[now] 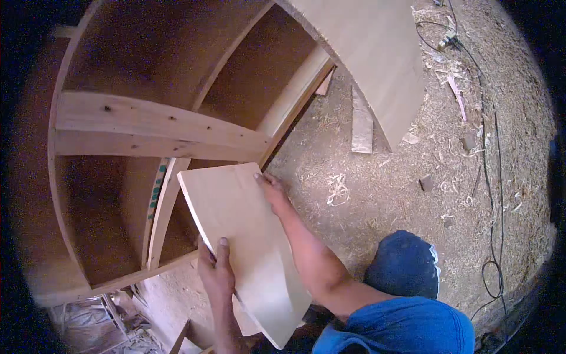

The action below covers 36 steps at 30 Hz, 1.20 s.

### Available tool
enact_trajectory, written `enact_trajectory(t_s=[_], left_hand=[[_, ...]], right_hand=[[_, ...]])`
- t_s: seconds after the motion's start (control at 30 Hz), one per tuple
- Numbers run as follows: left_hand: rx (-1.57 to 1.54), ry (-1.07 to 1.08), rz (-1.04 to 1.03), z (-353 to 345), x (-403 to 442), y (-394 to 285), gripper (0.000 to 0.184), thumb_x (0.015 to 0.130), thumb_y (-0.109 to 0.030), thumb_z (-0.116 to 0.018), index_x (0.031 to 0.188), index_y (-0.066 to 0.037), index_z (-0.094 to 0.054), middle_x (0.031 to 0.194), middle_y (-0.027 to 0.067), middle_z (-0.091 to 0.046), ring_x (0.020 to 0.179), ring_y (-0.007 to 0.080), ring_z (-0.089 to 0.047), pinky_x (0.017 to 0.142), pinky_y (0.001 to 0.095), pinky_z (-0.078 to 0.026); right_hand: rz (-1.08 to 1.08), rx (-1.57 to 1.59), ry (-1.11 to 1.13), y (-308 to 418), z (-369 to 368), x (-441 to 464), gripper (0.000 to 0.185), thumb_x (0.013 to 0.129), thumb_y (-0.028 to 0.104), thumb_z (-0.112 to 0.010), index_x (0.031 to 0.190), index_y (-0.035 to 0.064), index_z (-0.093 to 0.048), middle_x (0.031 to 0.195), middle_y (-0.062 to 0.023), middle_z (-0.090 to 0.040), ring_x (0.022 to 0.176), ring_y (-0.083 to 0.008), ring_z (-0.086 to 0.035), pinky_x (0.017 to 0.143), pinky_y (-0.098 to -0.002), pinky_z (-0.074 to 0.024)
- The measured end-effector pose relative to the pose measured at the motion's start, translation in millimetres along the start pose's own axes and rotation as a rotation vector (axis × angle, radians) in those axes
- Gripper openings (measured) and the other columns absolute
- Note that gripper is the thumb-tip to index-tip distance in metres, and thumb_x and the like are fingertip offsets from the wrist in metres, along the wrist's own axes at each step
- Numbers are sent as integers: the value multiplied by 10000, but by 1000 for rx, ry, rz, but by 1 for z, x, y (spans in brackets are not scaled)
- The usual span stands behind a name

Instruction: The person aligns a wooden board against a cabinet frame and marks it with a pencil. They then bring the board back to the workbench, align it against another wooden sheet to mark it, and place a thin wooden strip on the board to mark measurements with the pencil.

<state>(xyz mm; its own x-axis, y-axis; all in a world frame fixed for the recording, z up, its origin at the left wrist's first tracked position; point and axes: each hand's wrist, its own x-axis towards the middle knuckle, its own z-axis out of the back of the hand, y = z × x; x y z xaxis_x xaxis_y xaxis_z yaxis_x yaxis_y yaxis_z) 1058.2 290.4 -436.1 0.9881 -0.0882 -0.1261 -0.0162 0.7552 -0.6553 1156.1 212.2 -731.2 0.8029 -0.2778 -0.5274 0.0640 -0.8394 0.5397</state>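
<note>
A pale wooden board (242,218) lies tilted between my two hands, in front of a large wooden cabinet frame (159,124). My left hand (217,268) grips the board's left edge, with the thumb on its face and the fingers partly hidden behind. At the upper right edge, my right hand (273,192) holds the board too, its fingers wrapped round the side. The board's top end is close to the cabinet's cross rail. Its lower end reaches down by my lap.
A thin curved panel (371,53) juts out at the top. Wood shavings (338,190) cover the floor on the right, with a short plank (361,124) and a black cable (484,147). Wood scraps and plastic sheeting (88,324) lie at lower left.
</note>
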Motion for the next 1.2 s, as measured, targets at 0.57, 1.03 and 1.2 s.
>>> enact_trajectory(t_s=[0.57, 1.03, 1.2], left_hand=[[78, -247, -198, -24, 107, -17, 541, 1026, -90, -594, 1493, 38, -352, 1443, 252, -515, 1312, 323, -534, 1126, 415, -399], [75, -194, -158, -22, 131, -16, 305, 1010, -161, -649, 1205, 63, -585, 1130, 165, -659, 1027, 226, -626, 967, 377, -483], [-50, -141, -154, -25, 138, -20, 359, 1004, -156, -639, 1291, 55, -590, 1174, 149, -672, 1065, 222, -631, 978, 369, -480]], right_hand=[[-37, -129, 64, -1, 10, 31, 422, 895, 373, -813, 1131, 28, -758, 1011, -62, -751, 891, -155, -673, 823, -325, -535], [-78, -12, 64, 0, 14, 27, 501, 908, 373, -804, 1245, 12, -716, 1075, -95, -756, 947, -192, -686, 856, -323, -542], [-219, -204, 107, 20, 17, 42, 470, 908, 340, -798, 1247, 24, -720, 1138, -89, -748, 1030, -182, -669, 920, -312, -519]])
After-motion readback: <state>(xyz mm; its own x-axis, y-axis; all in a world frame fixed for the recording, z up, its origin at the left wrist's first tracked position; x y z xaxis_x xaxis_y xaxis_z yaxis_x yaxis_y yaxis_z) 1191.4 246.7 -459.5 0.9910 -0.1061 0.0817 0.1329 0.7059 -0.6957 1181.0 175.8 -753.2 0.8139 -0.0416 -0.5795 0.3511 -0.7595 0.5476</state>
